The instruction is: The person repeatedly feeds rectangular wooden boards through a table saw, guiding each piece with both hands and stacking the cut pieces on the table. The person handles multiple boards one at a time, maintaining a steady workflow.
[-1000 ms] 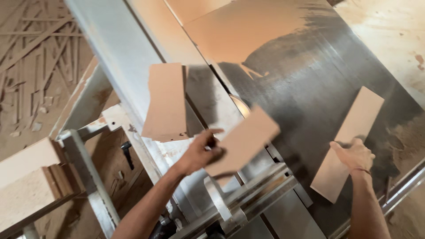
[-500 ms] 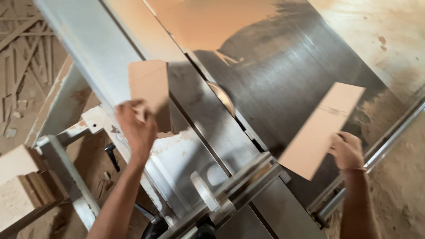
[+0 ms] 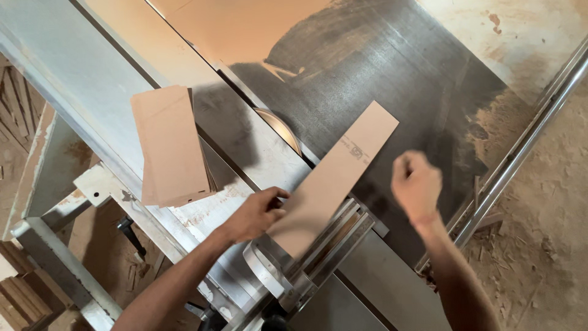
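Near edge, 6 o'clock: grey metal fence and clamp assembly (image 3: pixel 318 257) at the front of the worktop (image 3: pixel 398 79).

Just above it, 7 o'clock: left hand (image 3: pixel 257 214) pinching the near end of the long strip (image 3: pixel 334 178), thumb on top, fingers beneath. Strip flat on the worktop, running diagonally from the fence toward 1 o'clock, far end on the dark metal.

4 o'clock of the strip: right hand (image 3: pixel 416 184), blurred, looks curled into a loose fist, holding nothing, apart from the strip.

10 o'clock of the left hand: stack of cut boards (image 3: pixel 171 147) on the pale sliding section, overhanging its edge.

Centre, just beside the strip's left edge: saw blade (image 3: pixel 278 125), only a low arc showing above the slot.

Far, 12 o'clock: large brown sheet (image 3: pixel 245 30) flat on the worktop. Round steel rail (image 3: pixel 527 147) along the 3 o'clock edge; sawdust-covered floor (image 3: pixel 551 245) beyond.

Judgement: step in hand is positioning the strip by its near end, one-handed. Any further move calls for a second grip on the strip, square seating against the fence, and fingers well clear of the blade.
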